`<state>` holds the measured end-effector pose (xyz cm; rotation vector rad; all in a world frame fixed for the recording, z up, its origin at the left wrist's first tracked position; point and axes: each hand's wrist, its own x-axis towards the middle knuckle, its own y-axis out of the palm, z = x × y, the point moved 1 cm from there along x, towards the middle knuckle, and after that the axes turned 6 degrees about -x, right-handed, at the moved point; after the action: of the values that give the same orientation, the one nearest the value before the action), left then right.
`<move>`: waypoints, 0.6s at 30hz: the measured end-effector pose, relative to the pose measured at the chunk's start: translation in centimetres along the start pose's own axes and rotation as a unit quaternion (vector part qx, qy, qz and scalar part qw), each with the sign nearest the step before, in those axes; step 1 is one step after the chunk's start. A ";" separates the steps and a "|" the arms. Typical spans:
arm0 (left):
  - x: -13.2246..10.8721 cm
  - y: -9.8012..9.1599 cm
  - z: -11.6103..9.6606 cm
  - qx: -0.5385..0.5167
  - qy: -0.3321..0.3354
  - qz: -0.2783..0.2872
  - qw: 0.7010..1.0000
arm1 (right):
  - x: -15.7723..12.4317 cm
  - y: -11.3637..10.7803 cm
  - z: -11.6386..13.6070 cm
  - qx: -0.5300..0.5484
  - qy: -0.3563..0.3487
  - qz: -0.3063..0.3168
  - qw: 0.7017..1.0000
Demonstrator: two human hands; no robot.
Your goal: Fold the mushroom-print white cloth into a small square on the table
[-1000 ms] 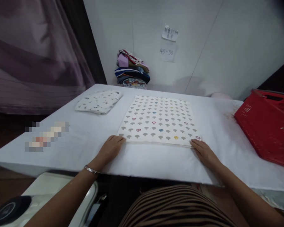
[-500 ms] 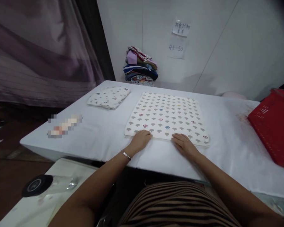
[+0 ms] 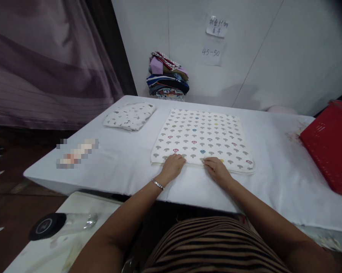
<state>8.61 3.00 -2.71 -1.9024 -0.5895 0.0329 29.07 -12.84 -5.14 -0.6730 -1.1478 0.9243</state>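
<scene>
White mushroom-print cloth (image 3: 201,132) could skew if I pull unevenly: left hand (image 3: 173,166) and right hand (image 3: 218,170), half-curled, touch its near edge; whether gripping, I can't tell.

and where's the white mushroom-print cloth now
In the head view, the white mushroom-print cloth lies flat centrally on the white-covered table, left hand and right hand at its near edge, the red plastic basket to its right.
</scene>
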 end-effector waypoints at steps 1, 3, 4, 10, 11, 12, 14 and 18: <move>0.0 -0.1 -0.2 -0.007 -0.004 -0.003 1.000 | 0.0 0.0 0.1 0.000 0.005 -0.001 1.000; 0.0 -0.1 -0.6 -0.022 -0.002 -0.002 1.000 | 0.1 0.0 0.3 -0.004 0.013 0.000 1.000; 0.0 -0.2 -0.9 -0.025 0.003 -0.001 1.000 | 0.1 -0.1 0.5 -0.009 0.017 0.002 1.000; 0.0 -0.3 -1.8 0.008 0.043 0.018 0.999 | 0.1 -0.3 1.2 -0.032 0.036 0.008 0.999; 0.0 -0.3 -1.9 0.016 0.045 0.023 0.999 | 0.1 -0.3 1.2 -0.035 0.035 0.007 0.999; 0.0 -0.3 -2.0 0.021 0.046 0.026 0.998 | 0.1 -0.3 1.2 -0.038 0.032 0.005 0.999; 0.1 -0.4 -2.2 0.024 0.046 0.025 0.998 | 0.2 -0.3 1.1 -0.041 0.021 0.005 0.999; 0.4 -0.5 -2.6 0.053 0.044 0.028 0.997 | 0.2 -0.2 0.9 -0.042 0.003 0.009 0.999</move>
<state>9.50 1.05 -1.16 -1.8079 -0.4663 0.0162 28.29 -12.81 -4.62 -0.7554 -1.1817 0.8915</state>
